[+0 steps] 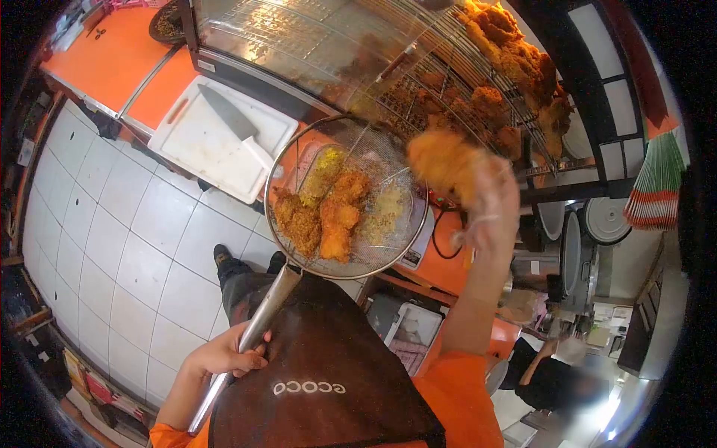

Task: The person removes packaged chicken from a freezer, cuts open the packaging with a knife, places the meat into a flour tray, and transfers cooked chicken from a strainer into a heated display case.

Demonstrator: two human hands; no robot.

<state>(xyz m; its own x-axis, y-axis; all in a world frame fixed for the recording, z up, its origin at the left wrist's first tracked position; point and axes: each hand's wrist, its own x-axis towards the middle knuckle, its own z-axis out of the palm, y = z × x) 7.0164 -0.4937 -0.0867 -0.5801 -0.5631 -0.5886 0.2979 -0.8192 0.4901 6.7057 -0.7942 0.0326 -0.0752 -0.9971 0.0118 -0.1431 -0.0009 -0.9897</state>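
On my feed: R hand (pixel 489 205) nearer, fingers (blurred) closed on 1 fried piece (pixel 442 158); it lies L of them, beside strainer (pixel 385 252), long axis slanting up-L. L hand (pixel 233 351) wrapped round handle (pixel 259 317), other fried pcs (pixel 340 216) in strainer.

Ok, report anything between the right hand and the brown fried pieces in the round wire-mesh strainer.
The strainer's thin metal rim, at picture right, and a blurred golden-brown fried piece in the right hand.
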